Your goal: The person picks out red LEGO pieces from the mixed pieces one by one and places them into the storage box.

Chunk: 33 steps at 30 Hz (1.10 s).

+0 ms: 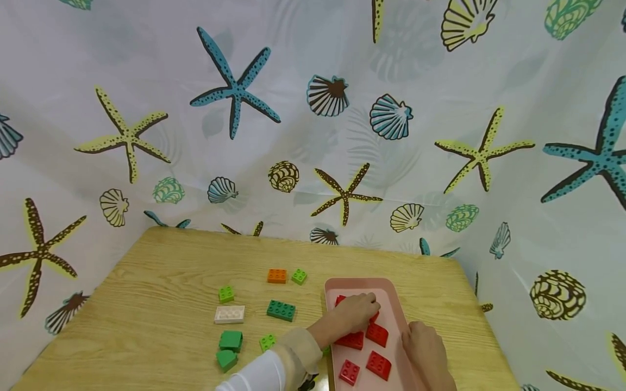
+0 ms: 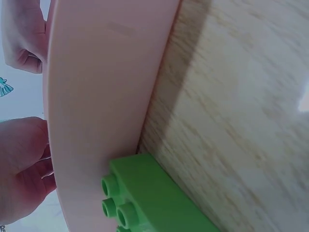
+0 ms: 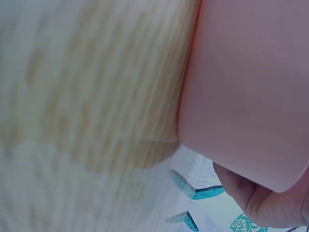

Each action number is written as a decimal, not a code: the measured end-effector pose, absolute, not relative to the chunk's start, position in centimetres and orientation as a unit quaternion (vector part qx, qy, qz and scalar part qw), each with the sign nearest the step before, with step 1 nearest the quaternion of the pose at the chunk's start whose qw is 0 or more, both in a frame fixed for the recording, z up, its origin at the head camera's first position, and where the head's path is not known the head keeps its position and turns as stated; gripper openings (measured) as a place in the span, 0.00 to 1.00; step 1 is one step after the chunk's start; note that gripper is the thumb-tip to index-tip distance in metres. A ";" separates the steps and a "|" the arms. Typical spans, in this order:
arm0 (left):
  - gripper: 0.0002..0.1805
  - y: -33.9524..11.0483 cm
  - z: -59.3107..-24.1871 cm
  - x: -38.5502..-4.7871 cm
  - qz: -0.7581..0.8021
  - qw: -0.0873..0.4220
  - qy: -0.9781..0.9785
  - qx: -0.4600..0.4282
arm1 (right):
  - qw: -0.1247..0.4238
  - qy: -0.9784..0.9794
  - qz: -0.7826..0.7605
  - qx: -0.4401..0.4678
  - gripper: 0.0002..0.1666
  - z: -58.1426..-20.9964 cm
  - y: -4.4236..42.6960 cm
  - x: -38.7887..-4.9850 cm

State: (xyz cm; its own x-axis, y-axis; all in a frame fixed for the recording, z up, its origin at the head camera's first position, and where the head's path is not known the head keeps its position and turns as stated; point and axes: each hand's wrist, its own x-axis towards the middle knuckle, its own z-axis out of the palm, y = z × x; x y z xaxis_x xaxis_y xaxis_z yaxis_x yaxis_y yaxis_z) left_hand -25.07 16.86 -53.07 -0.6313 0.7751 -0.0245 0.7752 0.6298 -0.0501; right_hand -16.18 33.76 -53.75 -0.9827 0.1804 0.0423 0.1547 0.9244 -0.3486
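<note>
My left hand (image 1: 353, 315) reaches over the pink tray (image 1: 381, 290) from its left side. Its curled fingers pinch a red toy brick (image 1: 374, 316), which the hand partly covers. More red bricks lie in the tray: one behind the hand (image 1: 339, 299), a flat-looking one (image 1: 353, 340), two with a rounded side (image 1: 377, 334) and a small square one (image 1: 349, 372). At the tray's right edge, my right hand (image 1: 425, 347) grips the rim. In the left wrist view, a green brick (image 2: 154, 193) stands against the tray's outer wall.
Left of the tray on the wooden table (image 1: 161, 304) are an orange brick (image 1: 277, 276), a dark green brick (image 1: 281, 310), a white brick (image 1: 229, 314), green shaped blocks (image 1: 231, 341) and several light green bricks (image 1: 299, 276). A patterned curtain (image 1: 293, 136) encloses the table.
</note>
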 end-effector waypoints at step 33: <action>0.11 17.0 -52.7 -24.9 -0.039 -0.022 0.896 0.441 | 0.037 -0.981 0.171 -0.083 0.19 -53.6 33.6 -16.1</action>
State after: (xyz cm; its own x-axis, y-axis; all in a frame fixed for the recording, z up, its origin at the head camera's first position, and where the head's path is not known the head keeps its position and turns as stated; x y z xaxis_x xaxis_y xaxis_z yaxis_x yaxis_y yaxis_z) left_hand -24.91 16.99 -52.74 -0.6095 0.7928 0.0049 0.7893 0.6074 -0.0894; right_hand -16.13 33.59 -53.62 -0.9835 0.1754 0.0445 0.1500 0.9276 -0.3420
